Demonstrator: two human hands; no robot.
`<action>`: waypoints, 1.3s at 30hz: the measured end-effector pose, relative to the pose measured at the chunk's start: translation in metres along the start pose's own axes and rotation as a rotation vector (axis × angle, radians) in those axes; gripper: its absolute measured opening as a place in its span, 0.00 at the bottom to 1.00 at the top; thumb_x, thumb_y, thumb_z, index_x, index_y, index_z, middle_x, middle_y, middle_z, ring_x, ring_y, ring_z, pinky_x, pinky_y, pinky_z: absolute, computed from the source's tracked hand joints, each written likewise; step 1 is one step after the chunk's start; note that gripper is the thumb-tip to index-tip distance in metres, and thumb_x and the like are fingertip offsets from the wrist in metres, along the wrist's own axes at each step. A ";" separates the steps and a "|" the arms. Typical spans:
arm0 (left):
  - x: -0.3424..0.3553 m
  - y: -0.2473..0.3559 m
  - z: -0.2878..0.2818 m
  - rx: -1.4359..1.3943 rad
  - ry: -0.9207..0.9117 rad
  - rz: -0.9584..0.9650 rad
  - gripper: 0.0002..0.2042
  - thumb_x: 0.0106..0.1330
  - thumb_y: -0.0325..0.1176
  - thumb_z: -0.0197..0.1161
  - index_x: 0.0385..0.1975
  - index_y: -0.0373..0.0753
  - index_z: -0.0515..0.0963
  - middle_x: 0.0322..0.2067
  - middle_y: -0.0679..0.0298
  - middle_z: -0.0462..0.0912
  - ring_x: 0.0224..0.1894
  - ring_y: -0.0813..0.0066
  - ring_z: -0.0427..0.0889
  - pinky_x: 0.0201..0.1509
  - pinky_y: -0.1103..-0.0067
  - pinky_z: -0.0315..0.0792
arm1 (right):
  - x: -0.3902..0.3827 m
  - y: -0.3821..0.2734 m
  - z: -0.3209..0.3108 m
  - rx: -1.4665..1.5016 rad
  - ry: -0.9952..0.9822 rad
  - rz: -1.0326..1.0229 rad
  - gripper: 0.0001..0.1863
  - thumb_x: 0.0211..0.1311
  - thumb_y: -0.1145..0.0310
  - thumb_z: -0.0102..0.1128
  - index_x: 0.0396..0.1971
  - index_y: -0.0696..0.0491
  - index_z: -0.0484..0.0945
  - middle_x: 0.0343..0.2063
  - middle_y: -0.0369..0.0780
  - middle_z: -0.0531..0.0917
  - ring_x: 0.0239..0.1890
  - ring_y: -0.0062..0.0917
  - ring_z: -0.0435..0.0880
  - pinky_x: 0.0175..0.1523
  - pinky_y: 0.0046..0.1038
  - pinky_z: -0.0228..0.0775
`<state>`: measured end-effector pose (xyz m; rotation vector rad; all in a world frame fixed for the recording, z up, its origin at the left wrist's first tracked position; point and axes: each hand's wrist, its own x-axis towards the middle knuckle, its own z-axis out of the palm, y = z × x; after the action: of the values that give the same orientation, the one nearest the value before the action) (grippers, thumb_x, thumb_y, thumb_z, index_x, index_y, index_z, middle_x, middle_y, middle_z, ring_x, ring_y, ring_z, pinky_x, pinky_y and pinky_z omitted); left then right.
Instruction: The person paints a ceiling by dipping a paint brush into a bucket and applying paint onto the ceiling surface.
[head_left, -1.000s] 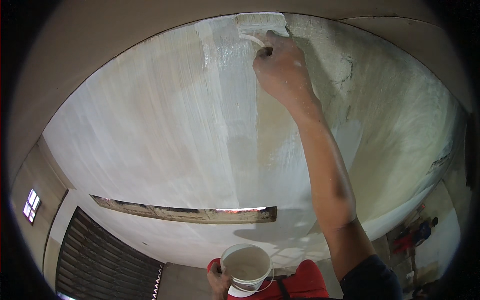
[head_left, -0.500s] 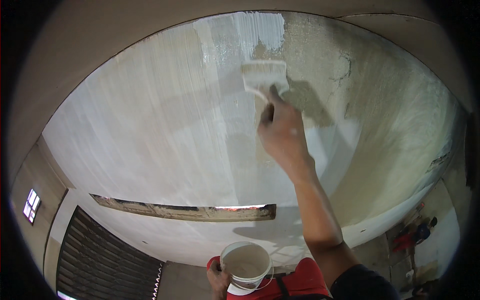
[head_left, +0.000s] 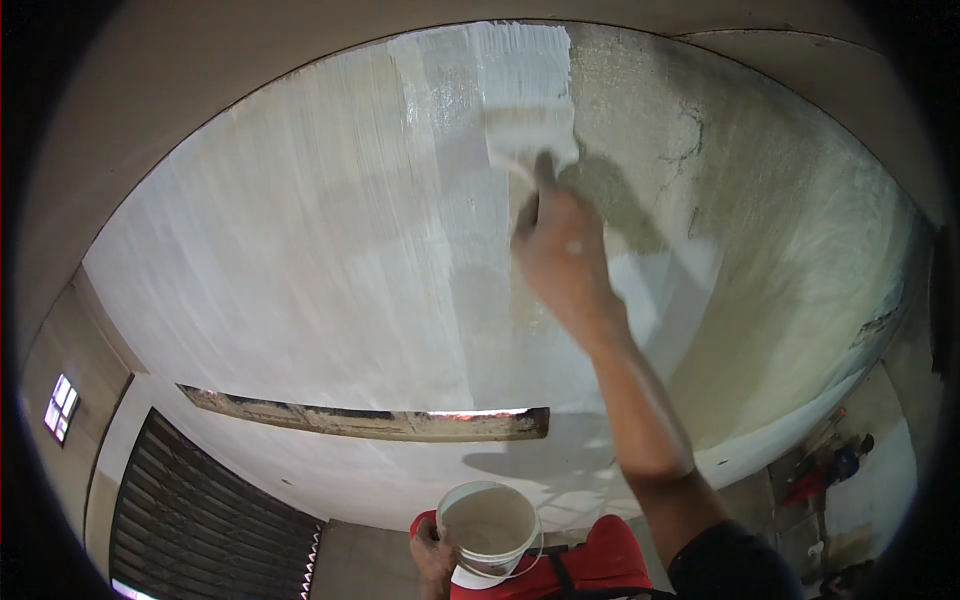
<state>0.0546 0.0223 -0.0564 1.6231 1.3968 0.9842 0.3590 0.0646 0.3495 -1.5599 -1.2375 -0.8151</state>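
My right hand (head_left: 562, 240) is closed on the handle of a wide white paintbrush (head_left: 530, 140), raised at the upper middle of the wall (head_left: 380, 250). The bristles, blurred by motion, lie against the wall at the lower end of a wet white paint patch (head_left: 525, 60). Bare beige-grey plaster (head_left: 630, 90) borders that patch on the right. Low in front of me, my left hand (head_left: 432, 553) grips the left side of a white plastic bucket (head_left: 488, 545), its fingers at the rim. A thin wire handle hangs at the bucket's right, and the inside looks whitish.
A long recessed slot (head_left: 370, 418) with rough edges runs across the lower wall. A dark slatted gate (head_left: 200, 510) stands at lower left, near a small window (head_left: 61, 408). Another person (head_left: 830, 472) is far off at lower right. Cracks (head_left: 690, 135) mark the plaster.
White paint now covers the bare strip that showed above the brush. The brush and my right hand have shifted only slightly. My left hand and the bucket stay nearly in place.
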 end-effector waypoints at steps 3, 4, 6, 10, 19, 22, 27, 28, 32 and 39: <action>-0.003 -0.004 -0.002 -0.011 0.010 -0.015 0.26 0.58 0.51 0.64 0.22 0.28 0.71 0.17 0.59 0.74 0.24 0.77 0.69 0.25 0.72 0.66 | -0.069 0.001 0.012 0.025 -0.167 0.156 0.33 0.60 0.79 0.56 0.65 0.70 0.60 0.24 0.58 0.78 0.28 0.49 0.83 0.32 0.43 0.76; -0.002 0.003 -0.002 -0.013 0.003 -0.010 0.26 0.58 0.51 0.64 0.22 0.28 0.71 0.17 0.59 0.74 0.24 0.77 0.69 0.25 0.72 0.66 | -0.088 0.005 0.012 0.018 -0.162 0.157 0.33 0.60 0.79 0.56 0.65 0.70 0.60 0.24 0.58 0.78 0.28 0.49 0.83 0.32 0.43 0.76; -0.005 0.021 -0.007 0.106 -0.013 -0.036 0.25 0.58 0.50 0.64 0.22 0.28 0.70 0.16 0.59 0.73 0.24 0.78 0.68 0.25 0.72 0.65 | -0.114 0.009 0.007 0.056 -0.289 0.248 0.30 0.61 0.78 0.57 0.65 0.64 0.64 0.25 0.56 0.79 0.27 0.47 0.83 0.33 0.43 0.76; -0.009 0.016 -0.013 0.019 0.015 -0.029 0.25 0.58 0.50 0.64 0.21 0.29 0.69 0.15 0.60 0.70 0.23 0.77 0.66 0.24 0.72 0.64 | -0.092 -0.008 -0.032 0.403 -0.336 0.381 0.25 0.63 0.75 0.58 0.61 0.57 0.68 0.24 0.50 0.78 0.22 0.39 0.80 0.29 0.41 0.74; -0.006 0.007 -0.004 -0.028 0.076 -0.002 0.35 0.52 0.64 0.67 0.17 0.32 0.65 0.12 0.58 0.65 0.20 0.74 0.63 0.22 0.68 0.61 | 0.003 -0.021 -0.027 1.484 -0.173 0.601 0.05 0.75 0.63 0.45 0.40 0.46 0.61 0.24 0.31 0.69 0.18 0.12 0.59 0.19 0.17 0.50; -0.006 0.005 -0.006 0.003 0.056 0.034 0.34 0.52 0.63 0.67 0.17 0.32 0.65 0.12 0.58 0.64 0.20 0.73 0.62 0.22 0.68 0.61 | 0.020 -0.018 -0.022 1.623 -0.203 0.628 0.05 0.74 0.65 0.47 0.36 0.45 0.62 0.25 0.31 0.68 0.17 0.12 0.57 0.16 0.15 0.45; -0.006 0.012 -0.004 -0.041 0.053 0.014 0.31 0.52 0.58 0.67 0.17 0.32 0.64 0.12 0.56 0.64 0.19 0.72 0.62 0.22 0.66 0.61 | 0.027 -0.016 -0.013 1.585 -0.151 0.723 0.02 0.73 0.65 0.45 0.40 0.43 0.63 0.23 0.29 0.66 0.16 0.10 0.56 0.15 0.15 0.43; -0.006 0.016 -0.003 -0.041 0.047 0.015 0.31 0.52 0.58 0.67 0.17 0.32 0.64 0.12 0.56 0.64 0.19 0.72 0.62 0.22 0.66 0.61 | 0.023 -0.011 -0.010 1.555 -0.144 0.774 0.02 0.74 0.65 0.45 0.42 0.43 0.64 0.23 0.29 0.66 0.16 0.10 0.56 0.14 0.15 0.43; -0.005 0.011 -0.002 -0.032 0.070 0.013 0.30 0.53 0.56 0.68 0.17 0.32 0.65 0.12 0.58 0.65 0.19 0.73 0.62 0.21 0.68 0.60 | -0.049 0.000 0.009 1.519 -0.167 0.997 0.03 0.75 0.63 0.45 0.43 0.42 0.65 0.21 0.27 0.63 0.15 0.10 0.56 0.14 0.15 0.42; -0.008 0.017 -0.005 -0.090 0.068 -0.016 0.29 0.54 0.55 0.67 0.16 0.32 0.65 0.12 0.58 0.65 0.19 0.73 0.63 0.21 0.68 0.60 | -0.085 -0.014 -0.008 1.367 -0.208 1.018 0.04 0.75 0.60 0.46 0.42 0.42 0.65 0.18 0.26 0.61 0.14 0.10 0.55 0.15 0.17 0.43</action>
<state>0.0561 0.0132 -0.0395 1.5234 1.3879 1.0861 0.3238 0.0296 0.2790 -0.8338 -0.6205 0.7701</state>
